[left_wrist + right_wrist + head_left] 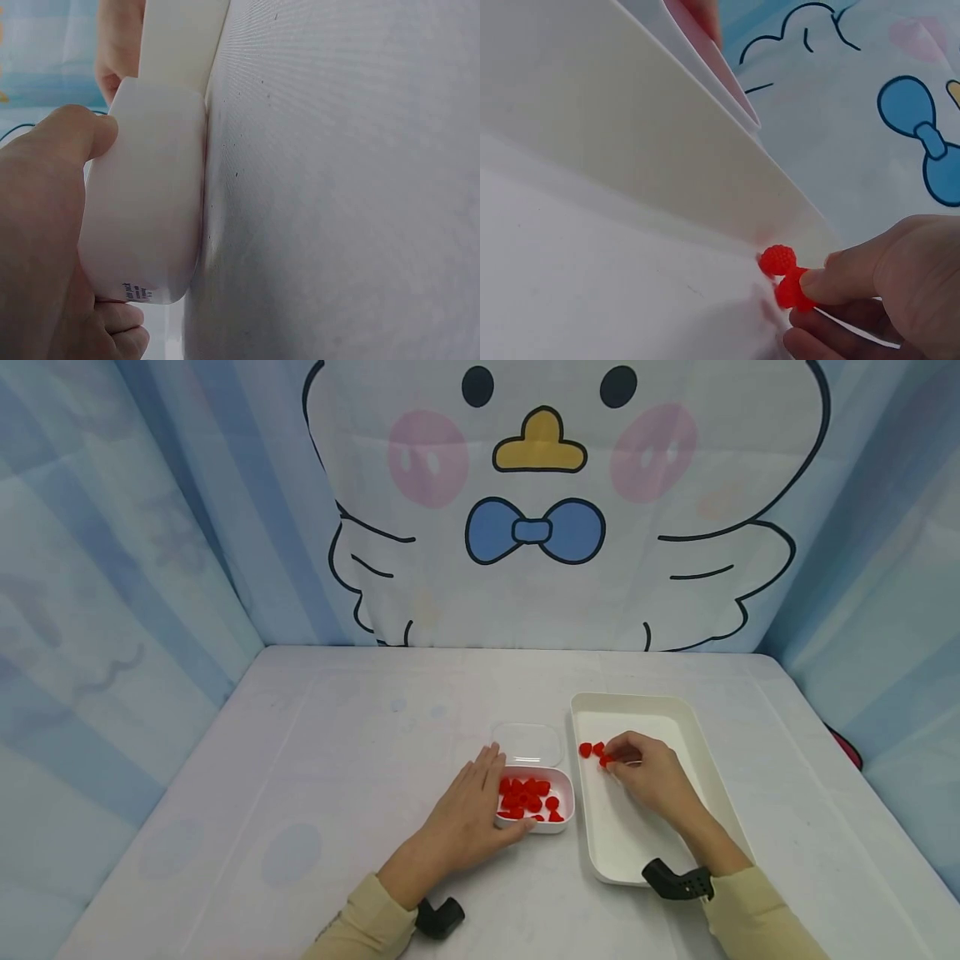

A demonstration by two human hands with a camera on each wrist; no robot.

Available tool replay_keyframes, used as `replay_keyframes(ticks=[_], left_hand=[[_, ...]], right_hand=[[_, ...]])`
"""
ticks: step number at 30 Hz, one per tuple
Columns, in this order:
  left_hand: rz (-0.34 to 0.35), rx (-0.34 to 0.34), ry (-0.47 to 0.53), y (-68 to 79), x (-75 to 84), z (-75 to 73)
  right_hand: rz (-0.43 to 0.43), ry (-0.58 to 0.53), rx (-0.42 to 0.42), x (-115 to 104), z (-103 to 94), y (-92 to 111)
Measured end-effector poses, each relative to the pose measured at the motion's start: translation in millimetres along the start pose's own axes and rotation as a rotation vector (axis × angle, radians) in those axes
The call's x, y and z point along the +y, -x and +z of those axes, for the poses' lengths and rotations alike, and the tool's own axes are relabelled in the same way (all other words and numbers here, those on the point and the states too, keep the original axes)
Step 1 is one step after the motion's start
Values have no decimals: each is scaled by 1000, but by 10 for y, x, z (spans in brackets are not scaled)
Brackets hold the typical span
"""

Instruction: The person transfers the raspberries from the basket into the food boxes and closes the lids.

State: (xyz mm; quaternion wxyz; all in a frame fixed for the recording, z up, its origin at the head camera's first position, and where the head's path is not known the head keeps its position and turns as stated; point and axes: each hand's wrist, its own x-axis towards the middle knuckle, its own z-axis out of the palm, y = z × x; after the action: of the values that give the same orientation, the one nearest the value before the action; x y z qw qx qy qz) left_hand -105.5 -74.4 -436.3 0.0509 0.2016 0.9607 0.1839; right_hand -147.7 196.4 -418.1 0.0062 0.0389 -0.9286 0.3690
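Observation:
My left hand [468, 814] holds the left end of a small white box [555, 828], with the thumb over its front rim and the fingers along its left side. Several small red pieces [525, 795] lie inside the box. In the left wrist view the thumb hooks over the rim of the box [146, 195]. Over the left part of a white tray [622, 852], my right hand [652, 772] pinches a red raspberry-shaped piece [793, 291] between thumb and fingers. Close beside it sits another bumpy red raspberry [778, 260]. Two red pieces [586, 749] show left of the fingertips.
A clear plastic lid [528, 745] lies just behind the box. The tray's raised left wall [581, 802] stands close to the box's right side. A printed curtain [532, 602] borders the back of the white table [300, 760].

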Motion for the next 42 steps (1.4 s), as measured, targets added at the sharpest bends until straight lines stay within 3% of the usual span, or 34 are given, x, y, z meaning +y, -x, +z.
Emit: replay_keyframes(ticks=[19, 28, 42], left_hand=[[2, 4, 6, -1, 1, 7], [2, 0, 10, 0, 1, 2], [15, 12, 10, 7, 2, 1]], right_hand=[[-53, -69, -11, -262, -75, 106], [-138, -115, -31, -367, -20, 185], [-195, -150, -80, -491, 125, 288]])
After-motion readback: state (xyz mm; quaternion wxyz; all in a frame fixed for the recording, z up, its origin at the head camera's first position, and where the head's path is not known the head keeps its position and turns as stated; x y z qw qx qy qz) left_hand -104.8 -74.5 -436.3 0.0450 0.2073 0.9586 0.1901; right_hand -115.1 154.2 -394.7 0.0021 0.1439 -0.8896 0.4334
